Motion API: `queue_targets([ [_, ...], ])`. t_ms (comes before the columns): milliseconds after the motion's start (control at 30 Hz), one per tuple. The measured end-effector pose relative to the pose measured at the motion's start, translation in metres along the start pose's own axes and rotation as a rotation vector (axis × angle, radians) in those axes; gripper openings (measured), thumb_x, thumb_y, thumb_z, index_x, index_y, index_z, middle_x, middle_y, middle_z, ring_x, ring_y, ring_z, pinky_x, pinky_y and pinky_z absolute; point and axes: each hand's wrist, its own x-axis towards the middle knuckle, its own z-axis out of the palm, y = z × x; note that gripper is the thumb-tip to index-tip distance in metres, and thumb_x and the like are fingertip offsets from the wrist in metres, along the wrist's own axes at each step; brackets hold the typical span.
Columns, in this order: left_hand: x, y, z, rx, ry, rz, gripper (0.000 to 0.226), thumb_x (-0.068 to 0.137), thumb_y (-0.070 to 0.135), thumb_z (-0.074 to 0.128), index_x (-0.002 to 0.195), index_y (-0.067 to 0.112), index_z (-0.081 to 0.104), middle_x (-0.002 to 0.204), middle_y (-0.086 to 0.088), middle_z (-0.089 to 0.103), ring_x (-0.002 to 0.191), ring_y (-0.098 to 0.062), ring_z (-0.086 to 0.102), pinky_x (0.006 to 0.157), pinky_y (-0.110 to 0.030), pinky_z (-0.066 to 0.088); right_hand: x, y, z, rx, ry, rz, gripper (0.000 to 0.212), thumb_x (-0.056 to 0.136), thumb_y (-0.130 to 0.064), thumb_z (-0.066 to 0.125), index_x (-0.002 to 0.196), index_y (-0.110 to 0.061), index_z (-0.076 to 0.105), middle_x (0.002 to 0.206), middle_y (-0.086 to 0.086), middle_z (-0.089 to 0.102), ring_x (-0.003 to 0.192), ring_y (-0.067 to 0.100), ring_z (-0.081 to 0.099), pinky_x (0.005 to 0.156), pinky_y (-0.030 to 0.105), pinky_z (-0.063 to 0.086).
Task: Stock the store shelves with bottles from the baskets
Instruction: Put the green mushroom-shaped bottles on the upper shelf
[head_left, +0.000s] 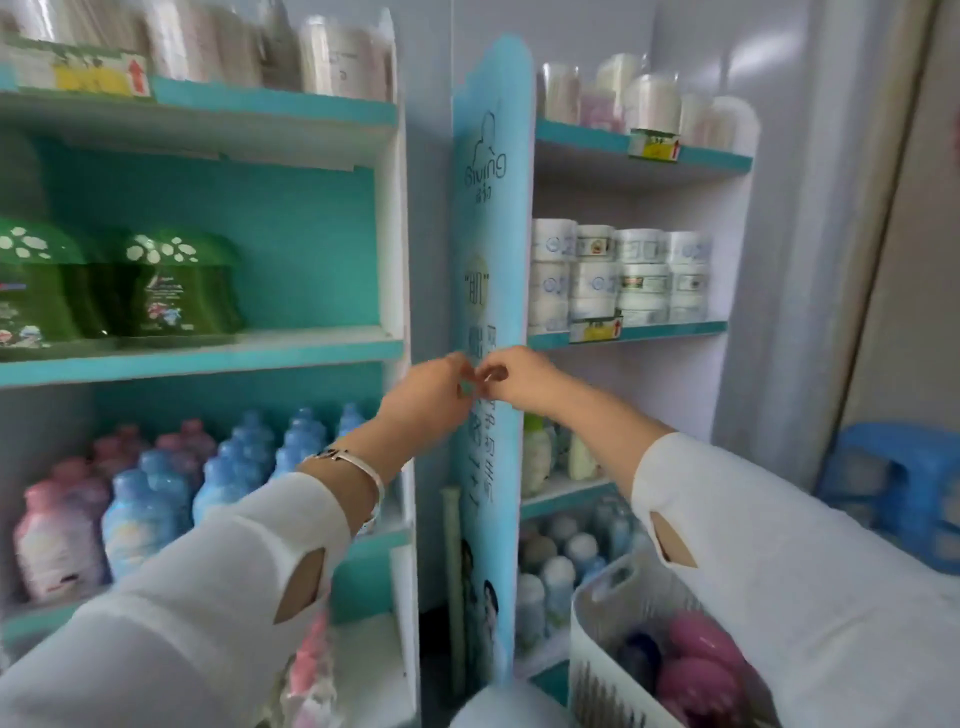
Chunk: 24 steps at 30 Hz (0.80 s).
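Observation:
My left hand (426, 389) and my right hand (519, 376) meet fingertip to fingertip in front of the light blue side panel (493, 208) between the two shelf units. Both hands have curled fingers, and neither holds a bottle. A white basket (597, 670) sits at the lower right under my right arm, with pink-capped bottles (696, 654) inside. On the left unit's lower shelf stand rows of blue bottles (244, 457) and pink bottles (52, 535). More pink bottles (311, 670) show under my left sleeve.
Green bottles (176, 286) occupy the left part of the left unit's middle shelf (311, 348). White jars (618, 275) are stacked on the right unit. Small bottles fill its lower shelves (550, 571). A blue plastic stool (904, 488) stands at the far right.

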Motion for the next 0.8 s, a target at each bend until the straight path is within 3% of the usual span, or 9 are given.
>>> queue_targets([
  [67, -0.008, 0.019, 0.039, -0.029, -0.107, 0.019, 0.03, 0.088, 0.017, 0.051, 0.118, 0.016, 0.053, 0.114, -0.009, 0.063, 0.105, -0.03, 0.058, 0.089, -0.036, 0.048, -0.032, 0.043, -0.006, -0.021, -0.058, 0.08, 0.019, 0.087, -0.013, 0.064, 0.105, -0.007, 0.069, 0.095, 0.005, 0.067, 0.089, 0.018, 0.06, 0.069, 0.016, 0.045],
  [167, -0.02, 0.047, 0.098, -0.063, -0.245, 0.081, 0.031, 0.088, 0.018, 0.052, 0.119, 0.013, 0.053, 0.116, -0.012, 0.062, 0.107, -0.032, 0.057, 0.09, -0.036, 0.046, -0.077, 0.103, -0.009, -0.074, -0.11, 0.212, 0.025, 0.09, -0.013, 0.062, 0.111, -0.001, 0.067, 0.087, 0.007, 0.064, 0.077, 0.013, 0.053, 0.052, 0.008, 0.035],
  [333, -0.038, 0.082, 0.179, -0.054, -0.417, 0.14, 0.032, 0.085, 0.017, 0.051, 0.117, 0.016, 0.053, 0.113, -0.011, 0.064, 0.106, -0.029, 0.058, 0.091, -0.037, 0.047, -0.137, 0.188, -0.003, -0.01, -0.144, 0.466, 0.022, 0.09, -0.019, 0.061, 0.11, -0.009, 0.065, 0.089, 0.005, 0.058, 0.082, 0.019, 0.054, 0.063, 0.026, 0.044],
  [467, -0.052, 0.092, 0.228, 0.011, -0.528, 0.209, 0.029, 0.087, 0.023, 0.051, 0.116, 0.02, 0.053, 0.114, -0.006, 0.063, 0.107, -0.027, 0.057, 0.091, -0.04, 0.048, -0.17, 0.233, 0.007, -0.011, -0.166, 0.555, 0.018, 0.09, -0.019, 0.062, 0.105, -0.013, 0.067, 0.088, -0.001, 0.061, 0.079, 0.014, 0.057, 0.058, 0.019, 0.043],
  [567, -0.065, 0.094, 0.26, 0.082, -0.589, 0.283, 0.029, 0.087, 0.025, 0.051, 0.116, 0.022, 0.052, 0.116, -0.005, 0.061, 0.105, -0.025, 0.057, 0.086, -0.036, 0.047, -0.191, 0.264, 0.02, -0.067, -0.282, 0.597, 0.013, 0.086, -0.019, 0.065, 0.098, -0.018, 0.07, 0.103, 0.001, 0.066, 0.092, 0.019, 0.06, 0.07, 0.021, 0.046],
  [667, -0.075, 0.095, 0.285, 0.078, -0.679, 0.312, 0.025, 0.088, 0.028, 0.051, 0.112, 0.023, 0.055, 0.11, 0.0, 0.061, 0.103, -0.021, 0.058, 0.086, -0.033, 0.049, -0.207, 0.286, 0.036, -0.082, -0.428, 0.645, 0.008, 0.078, -0.028, 0.067, 0.085, -0.029, 0.065, 0.097, -0.001, 0.065, 0.097, 0.025, 0.061, 0.09, 0.037, 0.049],
  [733, -0.08, 0.096, 0.299, 0.029, -0.736, 0.304, 0.025, 0.087, 0.033, 0.053, 0.11, 0.024, 0.056, 0.108, 0.002, 0.062, 0.099, -0.018, 0.059, 0.087, -0.037, 0.052, -0.214, 0.302, 0.047, -0.115, -0.422, 0.691, 0.026, 0.076, -0.032, 0.066, 0.101, -0.025, 0.064, 0.105, 0.0, 0.065, 0.1, 0.025, 0.061, 0.093, 0.04, 0.049],
  [800, -0.082, 0.096, 0.308, 0.011, -0.762, 0.312, 0.028, 0.089, 0.034, 0.052, 0.114, 0.023, 0.055, 0.11, 0.0, 0.061, 0.099, -0.019, 0.059, 0.089, -0.039, 0.051, -0.222, 0.318, 0.057, -0.129, -0.327, 0.726, 0.025, 0.081, -0.028, 0.066, 0.106, -0.023, 0.064, 0.104, -0.002, 0.064, 0.099, 0.022, 0.06, 0.093, 0.038, 0.049],
])
